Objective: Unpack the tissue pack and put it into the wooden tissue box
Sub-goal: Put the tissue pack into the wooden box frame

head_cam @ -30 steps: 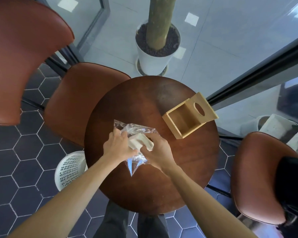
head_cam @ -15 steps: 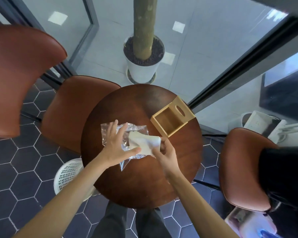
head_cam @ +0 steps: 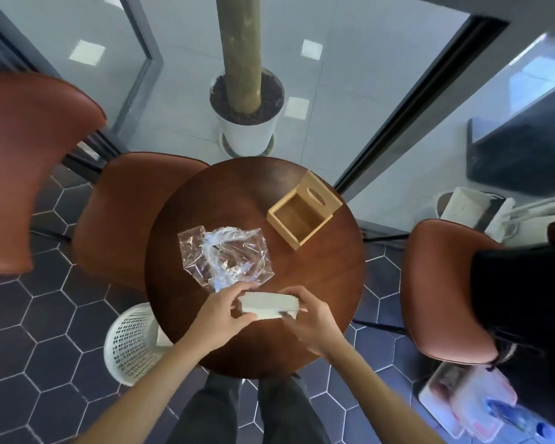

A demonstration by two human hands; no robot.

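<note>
A white stack of tissues (head_cam: 267, 305) is held just above the near part of the round wooden table (head_cam: 327, 283). My left hand (head_cam: 220, 314) grips its left end and my right hand (head_cam: 311, 318) grips its right end. The clear plastic wrapper (head_cam: 226, 256) lies crumpled and empty on the table, just beyond my hands. The wooden tissue box (head_cam: 303, 209) lies on its side at the table's far right, its open side facing me and its oval slot on the far panel.
Brown leather chairs stand at the left (head_cam: 132, 216), far left (head_cam: 29, 161) and right (head_cam: 442, 290). A white mesh basket (head_cam: 132, 344) sits on the floor by the table's near left. A potted tree (head_cam: 245, 120) stands beyond the table.
The tissue stack has come fully out of the wrapper and moved toward me. My left hand let go of the plastic and now grips the stack. The wrapper stayed on the table.
</note>
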